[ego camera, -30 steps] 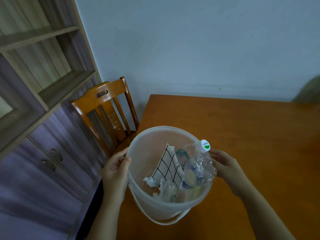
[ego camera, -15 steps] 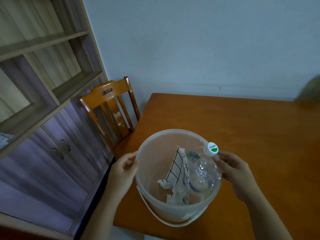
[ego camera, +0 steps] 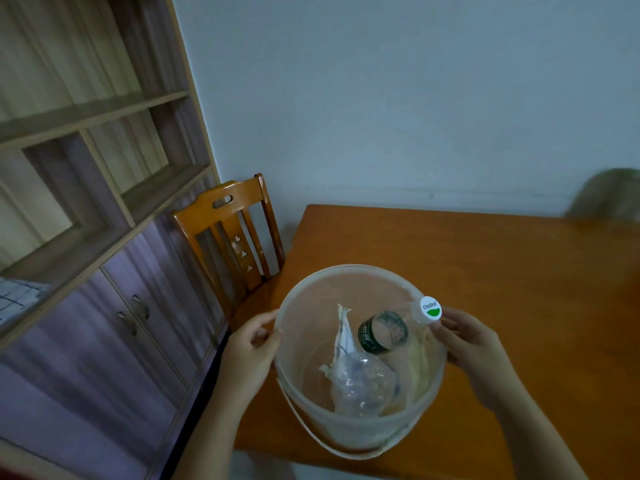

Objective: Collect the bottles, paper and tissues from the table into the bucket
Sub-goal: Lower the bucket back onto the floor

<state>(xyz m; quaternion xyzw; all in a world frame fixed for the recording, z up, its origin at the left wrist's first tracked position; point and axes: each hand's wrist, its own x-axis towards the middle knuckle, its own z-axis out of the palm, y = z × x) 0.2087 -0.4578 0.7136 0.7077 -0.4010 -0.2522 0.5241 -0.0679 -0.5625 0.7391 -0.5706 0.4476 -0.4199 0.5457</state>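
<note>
A person's left hand (ego camera: pixel 247 351) and right hand (ego camera: pixel 474 351) clasped opposite sides of a translucent bucket (ego camera: pixel 304 341) standing at the near corner of a wooden table (ego camera: pixel 502 271). Inside lay a green-labelled bottle (ego camera: pixel 384 332), its white cap (ego camera: pixel 430 308) against the rim, with crumpled paper (ego camera: pixel 341 341) and a crushed clear bottle (ego camera: pixel 363 384).

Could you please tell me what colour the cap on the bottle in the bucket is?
White, with a green mark, on the cap; the head view shows it.
</note>
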